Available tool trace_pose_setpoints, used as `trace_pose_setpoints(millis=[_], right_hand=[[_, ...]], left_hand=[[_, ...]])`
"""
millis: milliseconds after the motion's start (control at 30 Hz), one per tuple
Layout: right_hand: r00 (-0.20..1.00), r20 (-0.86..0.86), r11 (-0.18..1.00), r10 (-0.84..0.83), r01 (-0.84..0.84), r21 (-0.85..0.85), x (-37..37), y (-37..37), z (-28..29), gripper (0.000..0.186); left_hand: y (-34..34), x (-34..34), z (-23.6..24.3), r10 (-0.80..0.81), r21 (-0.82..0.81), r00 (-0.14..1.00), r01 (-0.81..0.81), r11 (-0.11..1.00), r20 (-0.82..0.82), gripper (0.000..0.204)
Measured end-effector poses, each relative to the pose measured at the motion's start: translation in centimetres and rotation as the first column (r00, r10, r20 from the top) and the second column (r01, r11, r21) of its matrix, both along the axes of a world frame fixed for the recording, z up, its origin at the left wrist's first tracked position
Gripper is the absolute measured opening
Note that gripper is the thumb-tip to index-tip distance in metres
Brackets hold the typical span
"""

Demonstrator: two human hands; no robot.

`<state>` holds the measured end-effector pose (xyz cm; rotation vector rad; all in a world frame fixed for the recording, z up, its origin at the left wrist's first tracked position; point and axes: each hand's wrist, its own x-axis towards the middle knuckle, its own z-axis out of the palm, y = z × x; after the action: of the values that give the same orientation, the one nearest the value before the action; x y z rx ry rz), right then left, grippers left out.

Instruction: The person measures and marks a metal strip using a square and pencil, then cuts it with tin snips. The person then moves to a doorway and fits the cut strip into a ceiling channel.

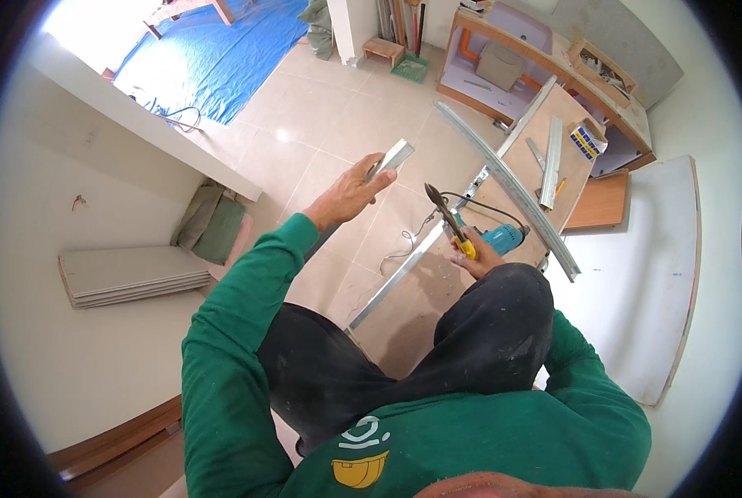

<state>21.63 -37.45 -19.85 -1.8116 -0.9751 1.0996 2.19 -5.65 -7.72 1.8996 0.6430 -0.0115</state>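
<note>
My left hand (347, 192) is closed around a short pale metal channel piece (394, 158), tilted up to the right. My right hand (476, 261), partly behind my knee, grips snips (445, 216) with yellow handles and dark jaws pointing up-left. A teal power drill (505, 239) with a black cord lies beside that hand. Long galvanised metal channels (535, 227) lie across a plywood board (530, 156), along with shorter metal strips (552, 166), a pencil (561, 187) and a small blue-and-yellow box (587, 139).
Ahead stands an open wooden counter (467, 87); a step stool (383, 50) is by the pillar. Blue sheeting (221, 62) covers the far room's floor. Stacked grey boards (130, 274) and folded sacks (213, 222) are at left. A large white panel (649, 282) leans at right.
</note>
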Motion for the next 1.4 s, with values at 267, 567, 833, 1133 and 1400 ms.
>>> trace_pose_setpoints(millis=[267,567,833,1133,1400], right_hand=[[0.992,0.052,0.986,0.113,-0.106,-0.127,0.2,3.6,1.8,0.084],[0.985,0.157,0.997,0.069,-0.061,-0.054,-0.6,4.3,3.7,0.082],[0.979,0.188,0.996,0.082,-0.075,-0.048,-1.5,4.3,4.0,0.084],[0.960,0.265,0.995,0.093,-0.084,-0.045,-2.3,4.4,4.0,0.089],[0.981,0.186,0.998,0.059,-0.054,-0.032,-2.0,3.7,2.0,0.068]], left_hand=[[-0.3,0.5,-1.8,0.055,0.178,0.998,-0.057,0.982,0.016,0.080],[-1.4,1.3,-0.2,-0.022,0.290,1.000,0.026,0.957,-0.016,0.086],[-2.0,1.9,-0.5,-0.012,0.341,0.998,0.034,0.939,-0.068,0.084],[-3.0,2.4,0.0,0.064,0.434,0.995,-0.024,0.901,-0.079,0.073],[-3.2,3.3,0.2,0.023,0.441,0.992,0.034,0.897,-0.125,0.069]])
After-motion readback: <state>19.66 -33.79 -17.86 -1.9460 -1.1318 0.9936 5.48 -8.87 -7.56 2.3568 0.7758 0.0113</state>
